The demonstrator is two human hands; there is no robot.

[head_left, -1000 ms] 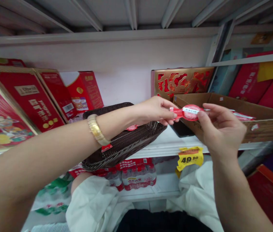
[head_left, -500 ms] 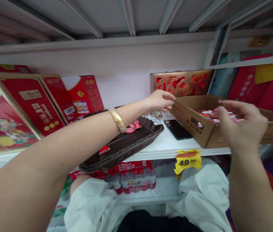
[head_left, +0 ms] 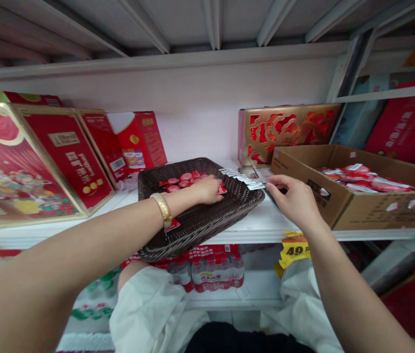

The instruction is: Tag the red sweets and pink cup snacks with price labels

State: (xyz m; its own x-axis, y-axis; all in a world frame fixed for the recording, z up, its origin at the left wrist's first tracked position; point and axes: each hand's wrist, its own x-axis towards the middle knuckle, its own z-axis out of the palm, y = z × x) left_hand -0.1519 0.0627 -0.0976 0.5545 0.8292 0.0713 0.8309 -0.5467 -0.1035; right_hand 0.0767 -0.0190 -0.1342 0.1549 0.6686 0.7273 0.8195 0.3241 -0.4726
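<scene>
My left hand (head_left: 209,190), with a gold bracelet (head_left: 162,210) on its wrist, is down inside a dark brown woven basket (head_left: 200,230). Its fingers curl over a small red packet (head_left: 222,188); part of the packet shows beside the fingertips. Round pinkish-red packets (head_left: 184,180) lie in the basket behind the hand. White label strips (head_left: 246,179) rest over the basket's right rim. At their right end, the thumb and forefinger of my right hand (head_left: 292,198) pinch the edge of a label. A dark phone, partly covered by that hand, lies beneath it.
Right of the basket stands an open cardboard box (head_left: 334,208) holding red packets with white labels (head_left: 362,177). A gold-and-red gift box (head_left: 288,132) is behind it. Red cartons (head_left: 78,152) fill the left. A yellow price tag (head_left: 294,249) hangs at the shelf edge (head_left: 244,235), above bottled water (head_left: 217,274).
My left hand has come down into the basket and closed over a red packet. My right hand has moved left from above the cardboard box to the label strips. The view has shifted slightly left.
</scene>
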